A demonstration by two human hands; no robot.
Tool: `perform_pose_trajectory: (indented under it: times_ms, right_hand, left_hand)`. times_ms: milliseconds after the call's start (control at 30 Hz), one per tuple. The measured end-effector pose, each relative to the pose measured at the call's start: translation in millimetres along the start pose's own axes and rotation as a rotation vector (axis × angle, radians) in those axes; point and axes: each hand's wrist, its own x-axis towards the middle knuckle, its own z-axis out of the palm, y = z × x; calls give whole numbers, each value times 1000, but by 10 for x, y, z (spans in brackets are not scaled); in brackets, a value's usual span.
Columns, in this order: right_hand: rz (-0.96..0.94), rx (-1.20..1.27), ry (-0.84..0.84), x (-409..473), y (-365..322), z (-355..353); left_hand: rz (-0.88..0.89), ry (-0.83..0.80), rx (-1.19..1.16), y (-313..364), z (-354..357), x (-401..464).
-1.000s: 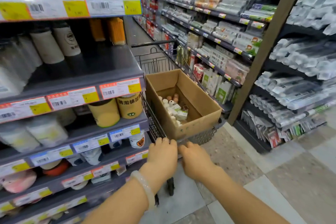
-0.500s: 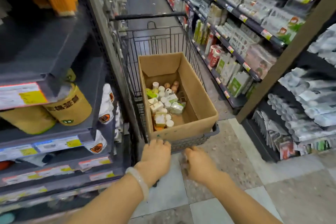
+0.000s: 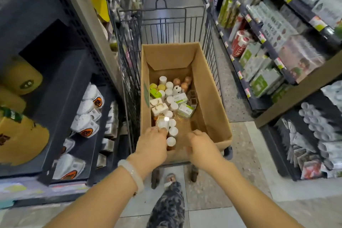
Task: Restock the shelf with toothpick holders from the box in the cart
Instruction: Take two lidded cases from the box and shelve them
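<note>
A cardboard box (image 3: 209,98) stands in the black wire cart (image 3: 127,72) straight ahead. In its bottom lie several toothpick holders (image 3: 169,87): white round ones, wooden ones, green-lidded and clear boxed ones. My left hand (image 3: 152,143) reaches over the box's near rim. Its curled fingertips meet a clear shiny holder (image 3: 163,122); a grip on it cannot be made out. My right hand (image 3: 200,143) hovers over the near rim, slightly blurred. Its fingers are loosely curled and nothing shows in them.
Dark shelves (image 3: 61,72) on the left hold yellow tubs (image 3: 20,77) and white packs with orange labels (image 3: 87,124). Shelves (image 3: 259,29) of packaged goods line the right side of the aisle. My foot (image 3: 171,179) stands just behind the cart on the tiled floor.
The view has turned from the left shelf toward the cart and come closer. Both hands have left the cart's near edge and risen over the box rim, the left reaching in.
</note>
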Motion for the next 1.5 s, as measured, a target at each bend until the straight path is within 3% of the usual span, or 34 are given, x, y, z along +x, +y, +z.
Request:
perform_pose_trajectory:
  times_ms: [433,600,900,1133,1300,1400,1500]
  right_hand:
    - [85,28,-319,1260,558,122]
    - [66,35,-436,1603,603,305]
    - [-81,117,-393,2389,598,995]
    - [-222,100,-341,2448,651,1322]
    - [-215,159,-339,2431,684,1304]
    - [-155,216,-383,2410,677,1243]
    - [-115,307,-414,2292,711,1134]
  left_hand:
    - [-277,-367,-349,-91,138,879]
    - [-460,-422,-548,-67,367,1149]
    - [-698,-539,-699,-150,725,1529]
    - [-868,-435,-843,-169,841,1623]
    - [-956,-356,-919,-208,1003,1675]
    - [-1148,-278,-1190,-227,1077,1730]
    - [-1314,-242,-1605,-202,1063,1712]
